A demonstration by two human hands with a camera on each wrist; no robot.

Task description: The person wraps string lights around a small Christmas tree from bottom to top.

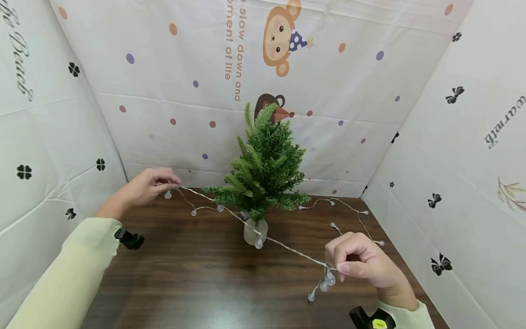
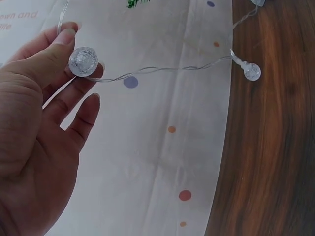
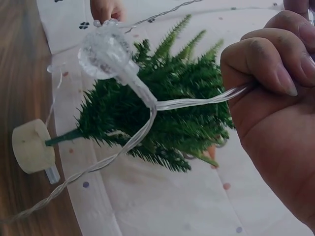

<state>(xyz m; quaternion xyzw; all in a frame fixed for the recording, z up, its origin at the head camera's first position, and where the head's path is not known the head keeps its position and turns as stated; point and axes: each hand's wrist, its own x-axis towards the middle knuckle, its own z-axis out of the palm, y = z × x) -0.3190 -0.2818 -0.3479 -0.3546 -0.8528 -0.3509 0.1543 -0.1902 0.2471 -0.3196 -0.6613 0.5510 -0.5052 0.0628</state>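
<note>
A string of clear bulb lights (image 1: 293, 250) stretches between both hands, crossing in front of the small green Christmas tree (image 1: 271, 169) and its pale round base (image 1: 249, 234). At the tree's left, my left hand (image 1: 149, 186) pinches the wire between thumb and index finger; a round bulb (image 2: 83, 61) hangs by its fingers in the left wrist view. Lower on the right, my right hand (image 1: 363, 259) grips the wire with curled fingers, and several bulbs (image 1: 324, 285) dangle beneath it. One bulb (image 1: 259, 243) overlaps the base in the head view.
More of the light string (image 1: 349, 206) lies on the dark wooden table (image 1: 181, 269) right of the tree. White patterned cloth (image 1: 156, 123) walls in the back and both sides. Each wrist carries a black camera (image 1: 129, 238).
</note>
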